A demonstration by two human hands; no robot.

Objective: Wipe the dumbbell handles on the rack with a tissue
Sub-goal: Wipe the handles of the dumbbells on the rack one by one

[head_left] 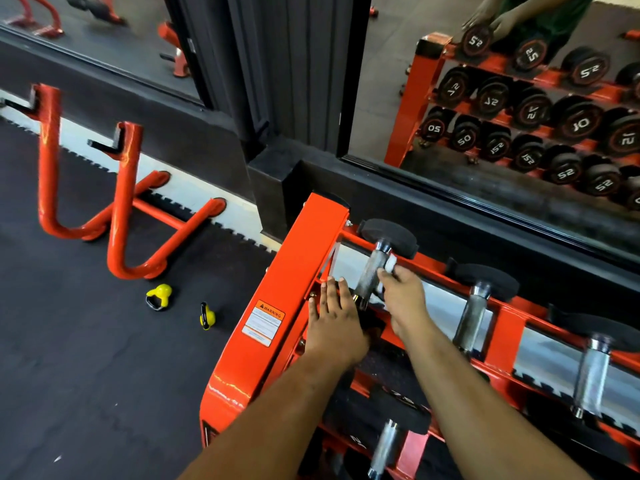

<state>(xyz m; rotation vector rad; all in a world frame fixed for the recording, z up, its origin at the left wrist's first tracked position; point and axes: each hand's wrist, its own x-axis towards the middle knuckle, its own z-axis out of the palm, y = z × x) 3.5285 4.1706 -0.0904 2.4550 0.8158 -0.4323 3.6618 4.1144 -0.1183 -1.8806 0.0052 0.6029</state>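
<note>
Top shelf, orange rack, far-left dumbbell handle: my right hand pinches a white tissue against its right side. My left hand, fingers straight, rests flat on that dumbbell's near end.

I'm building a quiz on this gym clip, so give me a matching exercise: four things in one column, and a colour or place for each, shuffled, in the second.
Things:
1. tissue
2. left hand
3. kettlebells
4. warning label

Places and colours:
A. yellow, on the dark floor left of the rack
B. stuck on the rack's orange end post
C. white, pressed against the end dumbbell's handle by the right hand
D. resting flat, fingers straight, over the near end of that dumbbell

Pairs: 1-C, 2-D, 3-A, 4-B

The right hand grips the tissue against the knurled handle on the rack.
</note>
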